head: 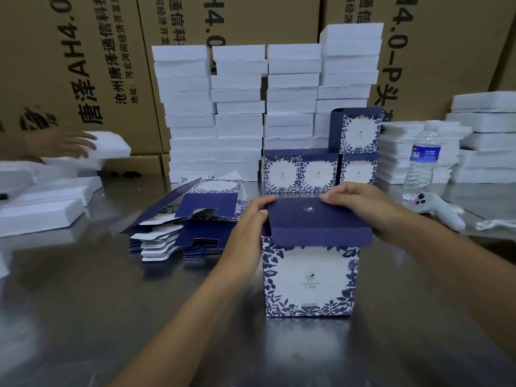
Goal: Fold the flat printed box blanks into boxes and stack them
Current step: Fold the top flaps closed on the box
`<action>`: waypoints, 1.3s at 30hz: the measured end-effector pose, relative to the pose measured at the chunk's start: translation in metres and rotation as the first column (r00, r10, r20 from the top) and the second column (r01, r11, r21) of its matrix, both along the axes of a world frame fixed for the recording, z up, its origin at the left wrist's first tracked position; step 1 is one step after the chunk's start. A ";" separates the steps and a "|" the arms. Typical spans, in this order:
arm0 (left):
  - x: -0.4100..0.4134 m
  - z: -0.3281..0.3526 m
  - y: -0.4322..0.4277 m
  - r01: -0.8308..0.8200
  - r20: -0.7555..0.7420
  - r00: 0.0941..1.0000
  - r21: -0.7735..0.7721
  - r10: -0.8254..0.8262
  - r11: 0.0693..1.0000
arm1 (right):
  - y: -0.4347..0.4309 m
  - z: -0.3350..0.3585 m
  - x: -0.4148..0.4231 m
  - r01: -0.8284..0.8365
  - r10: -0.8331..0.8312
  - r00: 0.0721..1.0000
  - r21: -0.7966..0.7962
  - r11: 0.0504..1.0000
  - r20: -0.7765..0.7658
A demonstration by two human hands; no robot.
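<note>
Both forearms are reaching in from below toward a printed box point(310, 277) that is standing upright on the steel table point(83, 317), right in front of the person. Its dark blue lid flap point(315, 219) is lying almost flat over the opening, with the tuck tab hanging outside the front panel, so I'd say the closing step is under way and not yet finished. The left hand point(251, 219) is gripping the box's upper left corner, thumb over the flap's edge, probably bracing the walls so they are not bowing out. The right hand point(360, 202) is curling its fingers over the flap's far right side, pressing it down; its thumb is hidden. Just left of the box, a pile of flat blanks point(184, 227) is sitting within easy reach of the left hand. Behind the box, finished boxes point(301, 174) are standing in a row against the white foam stacks point(240, 113), with one more box point(358, 131) on top, so the stack is growing close by. Off to the left, another person's hand point(64, 145) is holding a white foam tray point(109, 148), and a water bottle point(421, 160) is standing to the right
</note>
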State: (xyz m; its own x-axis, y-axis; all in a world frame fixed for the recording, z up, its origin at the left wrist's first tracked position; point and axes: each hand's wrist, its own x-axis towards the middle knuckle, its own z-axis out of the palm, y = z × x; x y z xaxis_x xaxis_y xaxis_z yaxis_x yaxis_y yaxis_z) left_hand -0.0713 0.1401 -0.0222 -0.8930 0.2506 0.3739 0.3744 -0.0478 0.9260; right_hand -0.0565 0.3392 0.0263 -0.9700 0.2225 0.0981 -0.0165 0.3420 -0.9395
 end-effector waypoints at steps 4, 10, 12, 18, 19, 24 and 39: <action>-0.003 -0.001 -0.006 -0.013 -0.052 0.999 -0.094 0.008 0.995 | -0.002 0.005 -0.003 -0.039 0.038 0.999 -0.035 0.999 -0.030; -0.012 0.014 -0.008 -0.096 -0.038 0.995 -0.164 0.091 0.982 | -0.016 0.022 -0.013 -0.070 0.072 0.997 0.087 0.994 -0.022; -0.017 0.021 -0.005 -0.099 -0.002 0.995 -0.159 0.100 0.982 | -0.023 0.022 -0.018 -0.038 0.041 0.999 0.121 0.992 -0.025; -0.029 0.027 0.003 -0.061 0.168 0.982 -0.155 0.087 0.986 | -0.031 0.016 -0.018 -0.027 0.016 0.998 0.175 0.984 0.061; -0.031 0.029 0.004 -0.064 0.205 0.974 -0.161 0.096 0.985 | -0.031 0.016 -0.018 -0.026 0.017 0.998 0.152 0.988 0.061; -0.039 0.038 0.015 -0.014 0.382 0.920 -0.185 0.085 0.983 | -0.031 0.016 -0.016 -0.044 0.038 0.994 0.056 0.997 0.100; -0.051 0.044 0.020 0.034 0.350 0.935 -0.257 0.060 0.966 | -0.028 0.014 -0.016 0.007 -0.003 0.993 -0.036 0.999 0.121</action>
